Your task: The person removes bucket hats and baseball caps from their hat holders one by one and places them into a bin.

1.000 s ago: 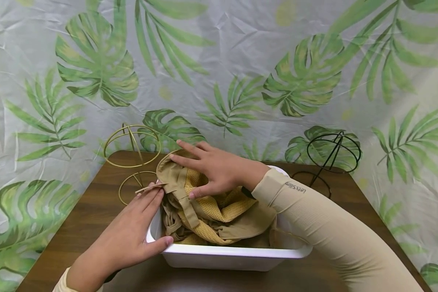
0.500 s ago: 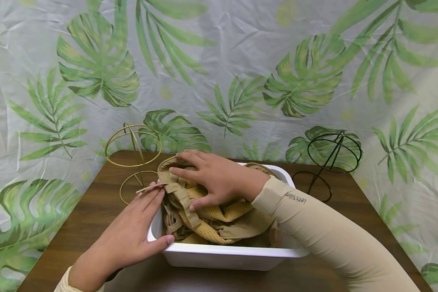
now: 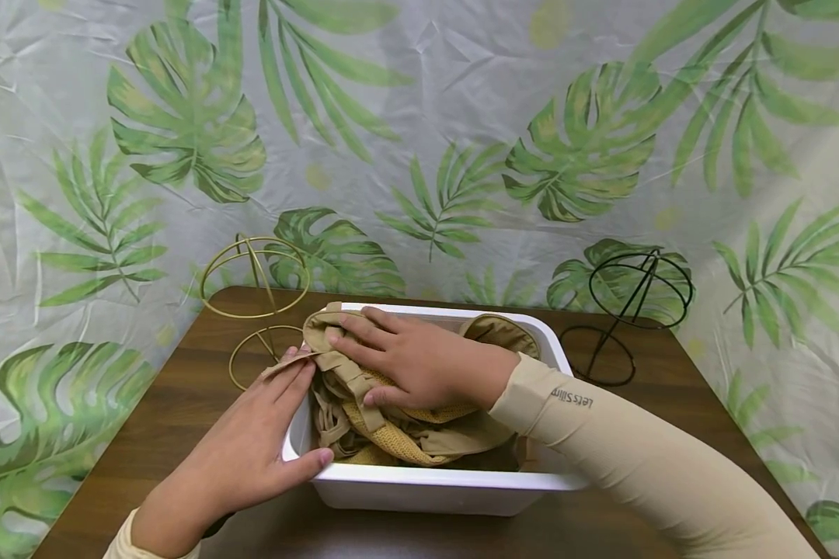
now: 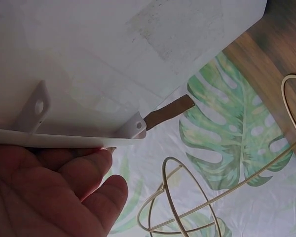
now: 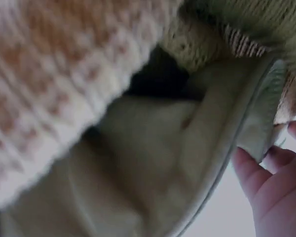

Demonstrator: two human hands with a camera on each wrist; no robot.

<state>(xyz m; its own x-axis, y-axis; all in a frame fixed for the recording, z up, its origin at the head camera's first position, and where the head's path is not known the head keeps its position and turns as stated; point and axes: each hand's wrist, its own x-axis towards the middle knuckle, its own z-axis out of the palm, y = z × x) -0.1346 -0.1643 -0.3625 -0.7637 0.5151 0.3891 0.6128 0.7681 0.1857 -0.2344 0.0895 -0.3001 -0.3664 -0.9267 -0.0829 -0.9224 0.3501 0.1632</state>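
Observation:
A white plastic tub (image 3: pixel 419 477) holds a heap of tan cloth (image 3: pixel 475 435) with straps and curved stitched edges, and mustard knit fabric (image 3: pixel 391 442). My right hand (image 3: pixel 419 357) lies spread over the heap, its fingers on a tan curved edge at the back left. In the right wrist view, its fingertips touch a tan edged flap (image 5: pixel 207 138), with pinkish knit (image 5: pixel 64 74) close to the lens. My left hand (image 3: pixel 245 435) rests along the tub's left rim, fingers extended and thumb at the front corner. A tan strap (image 4: pixel 170 111) sticks out past that rim near the fingertips.
A gold wire stand (image 3: pixel 255 314) is behind the tub on the left, and a black wire stand (image 3: pixel 636 303) on the right. The dark wooden table (image 3: pixel 140 435) ends at a leaf-print curtain (image 3: pixel 454 93).
My right hand has moved down and slightly toward me, pushing the heap lower. The tub's back rim and a curved tan edge at right now show. My left hand stays put.

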